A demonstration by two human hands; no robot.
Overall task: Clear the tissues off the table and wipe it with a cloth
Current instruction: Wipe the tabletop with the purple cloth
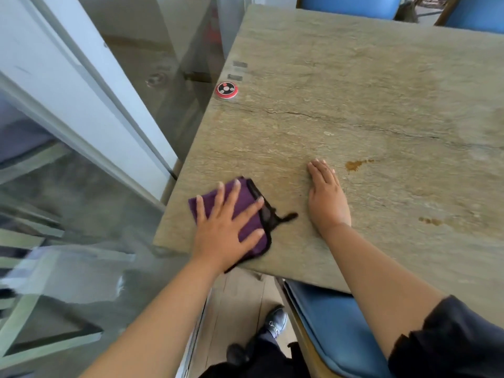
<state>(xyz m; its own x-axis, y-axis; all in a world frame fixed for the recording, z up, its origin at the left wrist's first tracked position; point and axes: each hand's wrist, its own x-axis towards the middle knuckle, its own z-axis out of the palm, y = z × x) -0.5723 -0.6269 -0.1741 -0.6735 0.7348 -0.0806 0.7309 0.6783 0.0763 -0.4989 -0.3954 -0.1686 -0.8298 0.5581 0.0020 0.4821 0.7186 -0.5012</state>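
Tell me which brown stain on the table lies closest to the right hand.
The larger brown stain, just beyond the right hand's fingertips. The smaller stain sits farther right, well away from the hand.

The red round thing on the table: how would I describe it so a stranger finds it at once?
Start at the big stone-look table and follow its left edge away from the person. Beyond the purple cloth sits the small round red disc, near two grey labels. It is the only red, circular item, with a dark centre and pale dots.
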